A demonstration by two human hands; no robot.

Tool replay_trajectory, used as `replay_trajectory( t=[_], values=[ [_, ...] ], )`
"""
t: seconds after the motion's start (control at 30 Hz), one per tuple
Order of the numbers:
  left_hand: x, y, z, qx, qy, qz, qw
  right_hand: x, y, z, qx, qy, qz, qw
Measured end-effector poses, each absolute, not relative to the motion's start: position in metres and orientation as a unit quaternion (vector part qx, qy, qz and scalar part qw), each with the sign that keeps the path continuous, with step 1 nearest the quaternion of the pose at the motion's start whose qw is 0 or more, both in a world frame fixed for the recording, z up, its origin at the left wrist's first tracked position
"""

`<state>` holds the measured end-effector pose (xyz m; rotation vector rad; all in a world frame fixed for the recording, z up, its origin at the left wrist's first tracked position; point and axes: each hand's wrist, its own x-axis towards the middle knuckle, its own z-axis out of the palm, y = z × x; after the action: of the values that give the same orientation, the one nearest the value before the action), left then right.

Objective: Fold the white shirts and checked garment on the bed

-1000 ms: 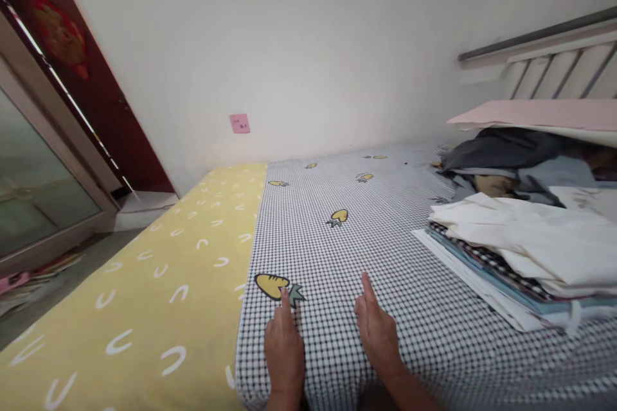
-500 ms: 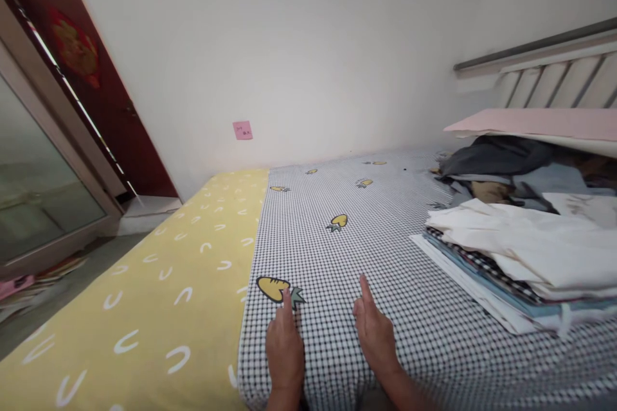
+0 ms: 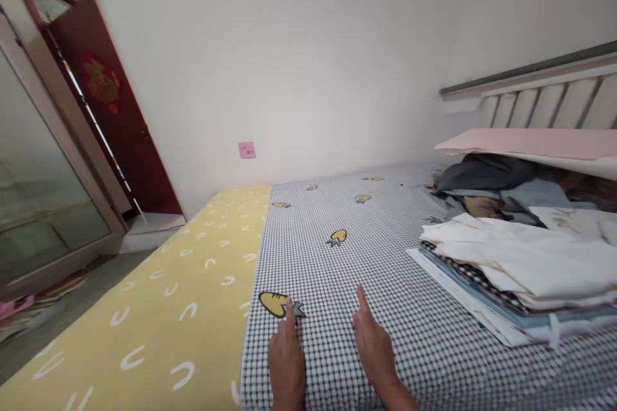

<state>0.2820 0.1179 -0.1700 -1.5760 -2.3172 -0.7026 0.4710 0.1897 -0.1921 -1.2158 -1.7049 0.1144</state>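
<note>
Hands (image 3: 332,353) rest flat, index fingers (image 3: 290,311) extended on checked bedsheet (image 3: 385,257).

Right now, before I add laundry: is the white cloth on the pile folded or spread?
Folded, loosely: the white cloth lies in creased layers on a stack of other fabrics, not spread across the checked sheet.

I look down on a black-and-white checked bedsheet (image 3: 414,340) dotted with yellow carrots (image 3: 274,304) with dark green tops, beside a yellow sheet (image 3: 144,314) patterned with white U shapes. To my right lie cream cloth (image 3: 511,263) and a pale pink board (image 3: 530,143).
</note>
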Motion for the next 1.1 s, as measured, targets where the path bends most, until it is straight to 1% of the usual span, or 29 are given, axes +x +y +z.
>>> replay_trajectory(
  t=[0.2, 0.37, 0.5, 0.6, 0.83, 1.0, 1.1],
  values=[
    [0.28, 0.119, -0.175, -0.541, -0.781, -0.291, 0.113, 0.473, 0.188, -0.19, -0.502, -0.71, 0.088, 0.487],
    [0.279, 0.12, -0.176, -0.536, -0.78, -0.304, 0.105, 0.474, 0.189, -0.192, -0.503, -0.712, 0.089, 0.481],
    [0.281, 0.118, -0.17, -0.527, -0.777, -0.333, 0.093, 0.473, 0.192, -0.196, -0.496, -0.704, 0.085, 0.502],
    [0.282, 0.111, -0.159, -0.514, -0.779, -0.348, 0.088, 0.474, 0.191, -0.196, -0.48, -0.702, 0.108, 0.515],
    [0.282, 0.104, -0.132, -0.492, -0.789, -0.34, 0.141, 0.474, 0.178, -0.19, -0.464, -0.708, 0.137, 0.515],
    [0.285, 0.109, -0.13, -0.503, -0.768, -0.342, 0.198, 0.476, 0.18, -0.191, -0.466, -0.708, 0.148, 0.509],
    [0.287, 0.108, -0.13, -0.498, -0.776, -0.333, 0.198, 0.476, 0.18, -0.19, -0.458, -0.715, 0.158, 0.505]
  ],
)
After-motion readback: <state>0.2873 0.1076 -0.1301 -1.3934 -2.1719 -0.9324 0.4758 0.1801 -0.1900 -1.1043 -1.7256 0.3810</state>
